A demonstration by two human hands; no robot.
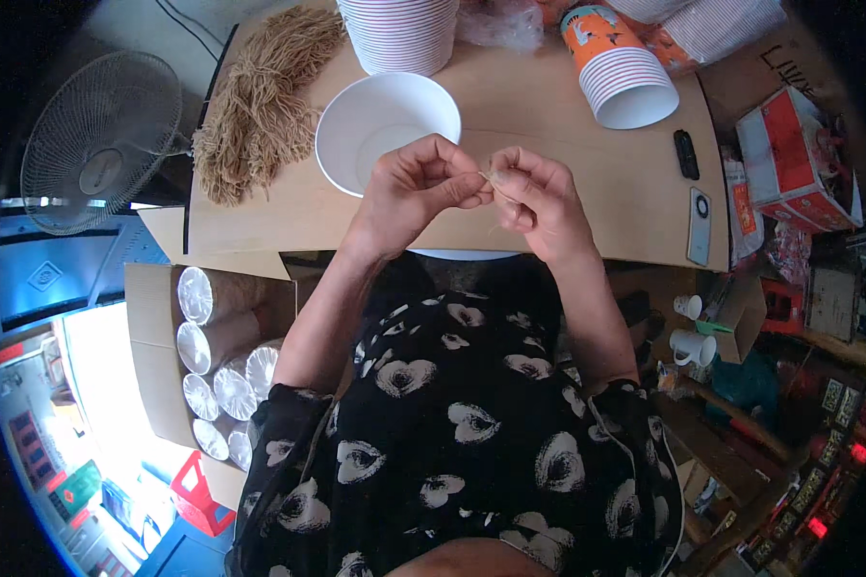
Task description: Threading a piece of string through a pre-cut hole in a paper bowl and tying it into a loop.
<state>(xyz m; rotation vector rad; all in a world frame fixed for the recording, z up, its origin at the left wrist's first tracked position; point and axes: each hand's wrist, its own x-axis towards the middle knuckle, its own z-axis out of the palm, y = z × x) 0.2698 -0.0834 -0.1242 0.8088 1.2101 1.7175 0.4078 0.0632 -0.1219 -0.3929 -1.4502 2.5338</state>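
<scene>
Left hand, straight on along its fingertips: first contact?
The right hand, probably almost at once: its fingertips are just across from the left hand, by the thin tan strand. Depth between them is hard to judge here.

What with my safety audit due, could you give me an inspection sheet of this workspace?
Surface: light-brown tabletop, partly covered.
Work items: thin tan strand, held; tan string bundle, left; open white tub, upper middle.
Clutter: stacked white tubs, orange-patterned stack, phone, small black object, unclear.
Hands: left hand and right hand both pinch the strand.
Cables: dark cables, upper left.
Surroundings: fan and open carton of wrapped stacks, left.
</scene>
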